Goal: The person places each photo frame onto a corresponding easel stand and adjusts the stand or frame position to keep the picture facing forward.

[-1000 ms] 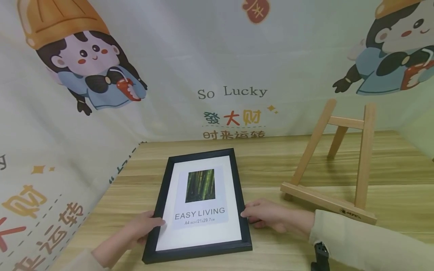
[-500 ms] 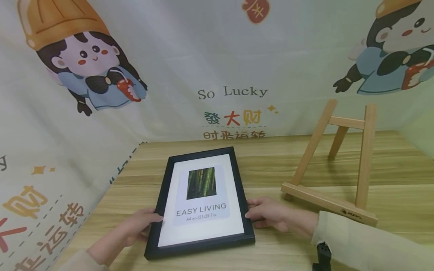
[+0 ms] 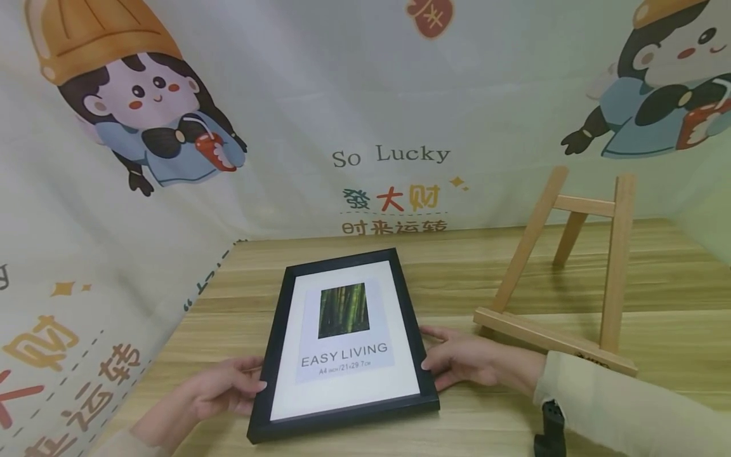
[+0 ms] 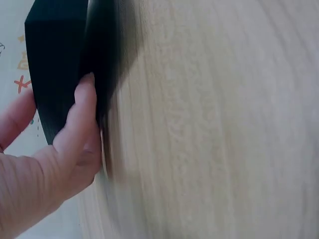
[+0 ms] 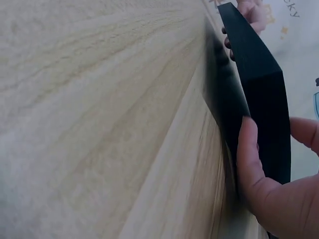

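Observation:
A black picture frame [image 3: 351,397] lies face up in the head view, its insert showing green bamboo and the words EASY LIVING. My left hand [image 3: 225,387] grips its left side near the lower corner, thumb at the top edge. On the opposite side my right hand [image 3: 465,358] holds the right edge. In the left wrist view, fingers [image 4: 85,97] curl under the frame, and a dark gap shows between it and the wood. The right wrist view shows the frame's near edge [image 5: 269,124] raised off the table, a fingertip tucked beneath.
A small wooden easel [image 3: 619,266] stands at the right, its lower ledge [image 3: 551,339] close behind my right forearm. The wood-grain table [image 3: 440,292] ends at a printed cloth backdrop [image 3: 297,127]. A black device [image 3: 551,428] sits under the right sleeve.
The picture frame has shifted slightly to the right, its near end most, with both hands holding its sides. My left thumb has drawn back toward the outer edge. The easel has not moved.

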`<state>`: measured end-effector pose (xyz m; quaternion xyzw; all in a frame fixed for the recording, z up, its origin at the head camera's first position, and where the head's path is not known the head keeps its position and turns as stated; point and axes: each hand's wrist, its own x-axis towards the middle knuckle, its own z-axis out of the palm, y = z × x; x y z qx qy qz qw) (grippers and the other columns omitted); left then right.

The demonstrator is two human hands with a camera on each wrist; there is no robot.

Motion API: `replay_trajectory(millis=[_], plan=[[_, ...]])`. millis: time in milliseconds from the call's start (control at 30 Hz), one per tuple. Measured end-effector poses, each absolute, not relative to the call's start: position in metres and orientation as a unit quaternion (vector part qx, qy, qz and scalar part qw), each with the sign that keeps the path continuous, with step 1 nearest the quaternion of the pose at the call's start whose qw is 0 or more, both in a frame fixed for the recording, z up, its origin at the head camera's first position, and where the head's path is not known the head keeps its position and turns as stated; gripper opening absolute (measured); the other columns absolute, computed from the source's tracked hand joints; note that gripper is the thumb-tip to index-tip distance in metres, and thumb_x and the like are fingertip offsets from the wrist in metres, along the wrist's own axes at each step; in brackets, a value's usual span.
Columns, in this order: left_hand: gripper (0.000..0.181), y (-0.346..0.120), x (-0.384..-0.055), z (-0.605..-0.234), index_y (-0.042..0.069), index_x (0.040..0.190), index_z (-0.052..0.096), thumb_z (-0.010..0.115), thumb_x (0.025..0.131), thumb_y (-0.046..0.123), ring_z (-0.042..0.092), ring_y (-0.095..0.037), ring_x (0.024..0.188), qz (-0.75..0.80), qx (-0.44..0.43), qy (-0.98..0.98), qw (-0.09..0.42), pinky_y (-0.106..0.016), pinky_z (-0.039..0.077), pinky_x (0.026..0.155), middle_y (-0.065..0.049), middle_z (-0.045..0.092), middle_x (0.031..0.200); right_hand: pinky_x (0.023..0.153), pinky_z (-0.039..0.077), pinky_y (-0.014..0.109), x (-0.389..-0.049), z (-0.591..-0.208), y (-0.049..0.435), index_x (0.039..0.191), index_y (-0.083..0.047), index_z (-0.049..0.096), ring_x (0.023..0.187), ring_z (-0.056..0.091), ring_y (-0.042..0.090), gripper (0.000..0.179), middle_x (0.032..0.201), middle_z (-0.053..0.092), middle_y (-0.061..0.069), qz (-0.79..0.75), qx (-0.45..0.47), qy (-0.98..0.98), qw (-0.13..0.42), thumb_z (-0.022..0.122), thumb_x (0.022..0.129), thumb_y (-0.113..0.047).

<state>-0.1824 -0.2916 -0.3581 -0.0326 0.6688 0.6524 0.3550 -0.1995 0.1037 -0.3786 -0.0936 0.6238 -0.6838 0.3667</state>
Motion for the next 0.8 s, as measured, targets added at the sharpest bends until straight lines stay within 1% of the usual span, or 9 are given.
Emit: replay_trajectory(millis=[200, 400, 567, 700, 800], plan=[[0.082, -0.294, -0.181, -0.356, -0.013, 0.138, -0.013, 0.049, 0.085, -0.010, 0.058, -0.017, 0.099, 0.679, -0.005, 0.625, 0.385, -0.045, 0.049, 0.088, -0.001, 0.060, 0.112, 0.075, 0.053, 0.039, -0.203, -0.375, 0.109, 0.145, -0.001, -0.005, 0.084, 0.062, 0.021, 0.089, 0.099, 0.063, 0.014, -0.676, -0.094, 0.609, 0.404, 0.053, 0.078, 0.000], [0.088, -0.294, -0.177, -0.355, -0.007, 0.139, -0.019, 0.049, 0.084, -0.012, 0.057, -0.018, 0.102, 0.698, -0.010, 0.593, 0.402, -0.046, 0.046, 0.092, -0.002, 0.058, 0.113, 0.078, 0.053, 0.041, -0.205, -0.374, 0.112, 0.145, 0.000, -0.007, 0.086, 0.062, 0.022, 0.089, 0.101, 0.063, 0.016, -0.673, -0.078, 0.606, 0.416, 0.053, 0.079, 0.001], [0.090, -0.293, -0.177, -0.356, -0.005, 0.139, -0.021, 0.049, 0.084, -0.012, 0.056, -0.019, 0.103, 0.707, -0.008, 0.583, 0.400, -0.047, 0.046, 0.092, -0.001, 0.058, 0.113, 0.079, 0.053, 0.041, -0.205, -0.374, 0.114, 0.145, -0.001, -0.007, 0.087, 0.062, 0.023, 0.088, 0.102, 0.062, 0.017, -0.677, -0.066, 0.603, 0.416, 0.053, 0.080, 0.003], [0.092, -0.292, -0.178, -0.356, -0.001, 0.140, -0.021, 0.050, 0.083, -0.013, 0.056, -0.019, 0.103, 0.714, 0.002, 0.582, 0.389, -0.046, 0.046, 0.092, 0.001, 0.055, 0.116, 0.078, 0.053, 0.043, -0.205, -0.373, 0.115, 0.146, -0.005, -0.006, 0.088, 0.062, 0.025, 0.090, 0.103, 0.061, 0.018, -0.684, -0.060, 0.601, 0.409, 0.054, 0.079, 0.005], [0.095, -0.290, -0.178, -0.354, 0.002, 0.141, -0.021, 0.051, 0.081, -0.014, 0.057, -0.020, 0.102, 0.718, 0.011, 0.586, 0.377, -0.046, 0.047, 0.091, 0.000, 0.052, 0.118, 0.078, 0.053, 0.045, -0.204, -0.371, 0.117, 0.146, -0.008, -0.004, 0.090, 0.062, 0.027, 0.092, 0.110, 0.060, 0.020, -0.694, -0.063, 0.598, 0.395, 0.054, 0.077, 0.008]])
